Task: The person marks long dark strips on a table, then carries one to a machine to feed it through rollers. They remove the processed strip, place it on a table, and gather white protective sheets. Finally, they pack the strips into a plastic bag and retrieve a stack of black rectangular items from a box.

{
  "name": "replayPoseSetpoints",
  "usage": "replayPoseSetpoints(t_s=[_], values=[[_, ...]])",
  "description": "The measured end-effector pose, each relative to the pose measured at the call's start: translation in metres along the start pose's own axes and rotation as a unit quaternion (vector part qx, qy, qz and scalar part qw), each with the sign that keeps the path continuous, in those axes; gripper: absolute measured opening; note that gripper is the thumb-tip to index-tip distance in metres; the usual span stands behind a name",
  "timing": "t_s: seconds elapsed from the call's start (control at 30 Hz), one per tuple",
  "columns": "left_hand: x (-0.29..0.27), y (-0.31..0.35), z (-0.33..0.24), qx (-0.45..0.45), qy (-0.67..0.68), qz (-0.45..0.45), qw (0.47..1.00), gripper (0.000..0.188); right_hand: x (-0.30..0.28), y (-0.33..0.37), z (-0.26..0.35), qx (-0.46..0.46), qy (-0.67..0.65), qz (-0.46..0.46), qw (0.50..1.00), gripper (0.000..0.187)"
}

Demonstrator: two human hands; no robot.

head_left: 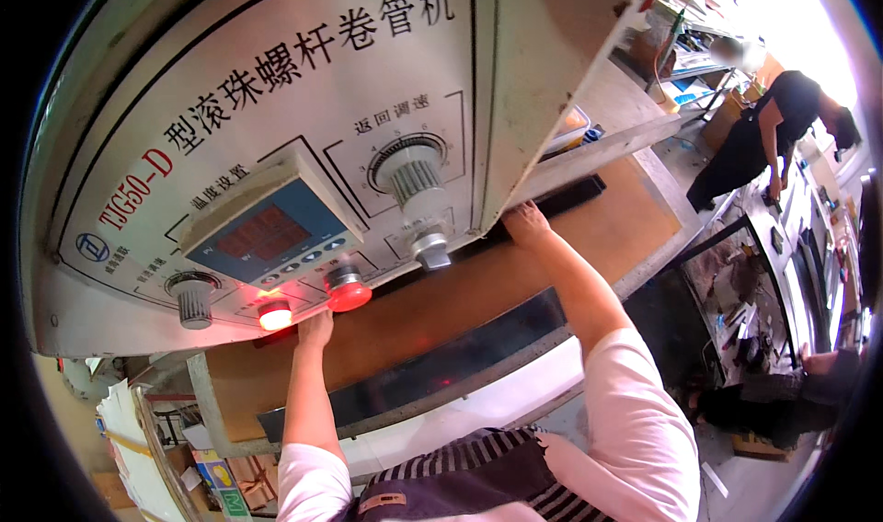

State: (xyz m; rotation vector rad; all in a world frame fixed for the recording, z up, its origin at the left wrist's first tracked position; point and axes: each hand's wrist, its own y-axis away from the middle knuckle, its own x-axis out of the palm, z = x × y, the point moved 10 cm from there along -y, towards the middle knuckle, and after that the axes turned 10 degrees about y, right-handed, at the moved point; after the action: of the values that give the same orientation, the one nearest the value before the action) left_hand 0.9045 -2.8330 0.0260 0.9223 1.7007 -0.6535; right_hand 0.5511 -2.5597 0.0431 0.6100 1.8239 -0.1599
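Note:
Both my arms reach forward over a brown machine bed (441,324), under a large control panel (303,99) that hangs close in front. My left hand (315,329) is at the panel's lower edge beside a lit red button (275,316); its fingers are hidden behind the panel. Farther right, my right hand (527,224) rests with its fingers laid out on a long dark strip (575,194) lying across the bed. The panel covers much of that strip. Nearer to me, a wide dark band (423,366) runs along the bed's front.
The panel carries a red mushroom button (348,289), knobs (411,174) and a digital display (267,232). To the right, a person in dark clothes (773,131) bends over a cluttered worktable (750,310). Another person's dark sleeve (828,375) shows at lower right. Cardboard and boxes (216,471) stand at lower left.

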Motion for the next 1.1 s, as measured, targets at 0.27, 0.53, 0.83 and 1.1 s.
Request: replayPoseSetpoints(t_s=[0.27,0.53,0.83,1.1], values=[[-0.004,0.088,-0.02,-0.044,0.02,0.008,0.999,0.024,0.019,0.061,0.016,-0.063,-0.09,0.062,0.992,0.057],[-0.054,0.152,-0.068,0.05,0.108,-0.068,0.991,0.047,-0.036,0.129,0.022,-0.061,-0.187,-0.093,0.976,0.068],[-0.029,0.217,-0.045,0.024,0.024,0.101,0.994,0.09,-0.03,0.202,0.083,-0.154,-0.125,-0.077,0.977,0.078],[-0.018,0.203,-0.014,-0.002,0.038,0.112,0.993,0.065,0.013,0.172,0.071,-0.082,-0.101,-0.032,0.991,0.049]])
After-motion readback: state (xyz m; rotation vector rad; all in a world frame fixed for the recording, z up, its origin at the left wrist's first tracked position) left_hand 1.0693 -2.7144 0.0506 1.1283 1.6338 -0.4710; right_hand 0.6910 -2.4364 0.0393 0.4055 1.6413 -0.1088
